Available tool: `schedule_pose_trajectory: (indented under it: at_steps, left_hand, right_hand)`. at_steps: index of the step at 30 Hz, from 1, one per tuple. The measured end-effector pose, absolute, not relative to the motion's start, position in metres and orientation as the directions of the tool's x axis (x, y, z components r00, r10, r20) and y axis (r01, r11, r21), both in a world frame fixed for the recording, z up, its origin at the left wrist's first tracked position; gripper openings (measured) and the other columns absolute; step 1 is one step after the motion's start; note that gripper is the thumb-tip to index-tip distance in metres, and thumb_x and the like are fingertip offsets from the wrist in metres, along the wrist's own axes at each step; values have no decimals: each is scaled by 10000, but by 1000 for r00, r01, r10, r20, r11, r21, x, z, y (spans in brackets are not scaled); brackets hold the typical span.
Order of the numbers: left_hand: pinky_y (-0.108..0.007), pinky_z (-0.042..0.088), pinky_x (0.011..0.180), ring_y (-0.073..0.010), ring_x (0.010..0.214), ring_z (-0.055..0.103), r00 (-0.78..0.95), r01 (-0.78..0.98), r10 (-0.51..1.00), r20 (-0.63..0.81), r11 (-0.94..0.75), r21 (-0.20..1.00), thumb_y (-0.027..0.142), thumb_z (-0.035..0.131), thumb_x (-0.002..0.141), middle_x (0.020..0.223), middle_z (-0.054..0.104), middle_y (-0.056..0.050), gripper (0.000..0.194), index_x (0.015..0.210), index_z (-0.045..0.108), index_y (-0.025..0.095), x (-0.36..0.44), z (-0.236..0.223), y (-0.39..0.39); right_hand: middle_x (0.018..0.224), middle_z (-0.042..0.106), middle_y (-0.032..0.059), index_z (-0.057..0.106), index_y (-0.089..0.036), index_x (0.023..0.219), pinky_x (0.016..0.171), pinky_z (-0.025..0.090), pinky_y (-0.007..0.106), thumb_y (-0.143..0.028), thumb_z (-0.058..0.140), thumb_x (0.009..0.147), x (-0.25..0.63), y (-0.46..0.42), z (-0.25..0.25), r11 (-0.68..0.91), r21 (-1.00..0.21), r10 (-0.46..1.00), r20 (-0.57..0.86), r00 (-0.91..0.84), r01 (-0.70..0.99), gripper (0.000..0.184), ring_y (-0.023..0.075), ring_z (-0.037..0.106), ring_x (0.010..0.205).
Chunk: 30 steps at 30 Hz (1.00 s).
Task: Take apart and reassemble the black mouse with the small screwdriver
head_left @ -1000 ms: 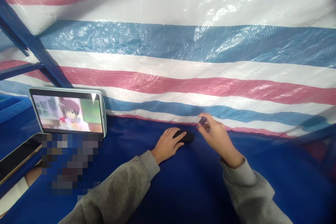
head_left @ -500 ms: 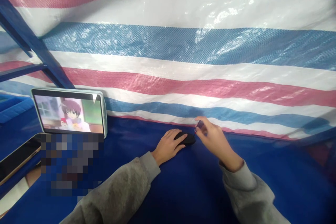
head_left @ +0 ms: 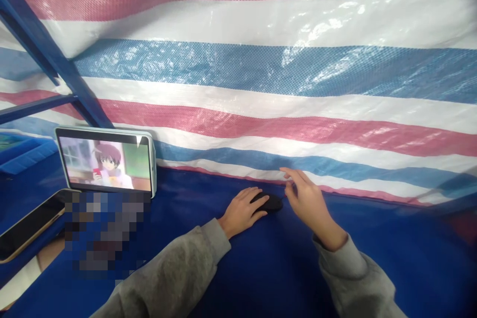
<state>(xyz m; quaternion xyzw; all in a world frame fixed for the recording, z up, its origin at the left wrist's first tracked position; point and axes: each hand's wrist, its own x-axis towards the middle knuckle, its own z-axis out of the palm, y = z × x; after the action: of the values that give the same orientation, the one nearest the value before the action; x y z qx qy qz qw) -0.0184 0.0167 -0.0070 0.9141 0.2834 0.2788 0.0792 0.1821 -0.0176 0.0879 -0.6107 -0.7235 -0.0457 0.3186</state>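
My left hand [head_left: 244, 212] lies over a black, rounded object shaped like a computer mouse [head_left: 274, 202], which rests on the blue surface. Its fingers curve over the object's left end, with the thumb along the near side. To the right of the object, my right hand [head_left: 306, 203] is raised a little above the surface. Its index finger stretches toward the striped sheet, and a gap shows between finger and thumb. I see nothing held there.
A tablet or phone in a pale case [head_left: 153, 169] stands at the left, playing a cartoon. Another phone [head_left: 35, 226] lies nearer, beside a blurred patch. A blue tray [head_left: 40, 154] and blue frame bar [head_left: 80, 94] are farther left. A striped sheet [head_left: 261, 69] hangs behind.
A small dark purple item between my right thumb and index finger is no longer visible, and those fingers look more spread. My left hand stays on the black object. The view has shifted slightly.
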Motion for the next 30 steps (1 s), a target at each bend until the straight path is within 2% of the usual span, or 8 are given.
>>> schedule_pose_trajectory:
  at_steps: [3,8,14,19,25,30]
  left_hand:
    - [-464,402,1129,-260,1304,505,693,462,544,474,-839,288,404,538,973,1380,546,-104,414,1351,537,234,-19,-8,17]
    - [-471,426,1107,-259,1281,526,680,458,535,501,-844,279,414,533,975,1367,555,-100,407,1344,540,244,-18,-12,19]
    - [-457,437,1098,-256,1264,536,677,455,524,517,-850,265,417,535,974,1357,560,-99,406,1336,550,235,-18,-12,19]
    - [-459,435,1100,-255,1262,537,674,456,528,517,-848,271,416,528,977,1354,561,-97,404,1339,546,236,-18,-11,19]
    - [-466,445,1088,-255,1257,540,668,457,529,523,-846,273,428,526,976,1347,564,-101,406,1337,547,242,-18,-12,19]
    - [-465,443,1091,-255,1255,541,671,457,529,520,-847,272,426,511,983,1343,566,-102,402,1337,547,239,-18,-11,19]
  right_hand:
    - [1001,701,68,619,-200,1187,671,492,311,-149,435,845,184,-18,86,231,-309,863,503,-48,923,392,202,652,777]
    - [943,718,78,653,-187,1105,664,480,308,-272,420,949,187,-16,87,217,-317,850,527,-19,923,294,214,665,788]
    - [958,706,47,637,-201,1142,638,454,296,-115,453,844,188,-18,91,233,-299,868,493,-59,925,361,185,637,713]
    - [959,717,65,653,-188,1104,679,464,306,-210,427,929,188,-18,91,225,-320,857,514,-31,920,286,205,656,787]
    - [907,699,30,642,-202,1126,644,456,297,-107,483,814,188,-20,93,226,-311,877,477,-54,923,363,175,622,686]
    - [945,705,59,644,-200,1104,662,464,295,-175,425,909,187,-19,92,260,-316,860,506,-70,912,295,186,651,755]
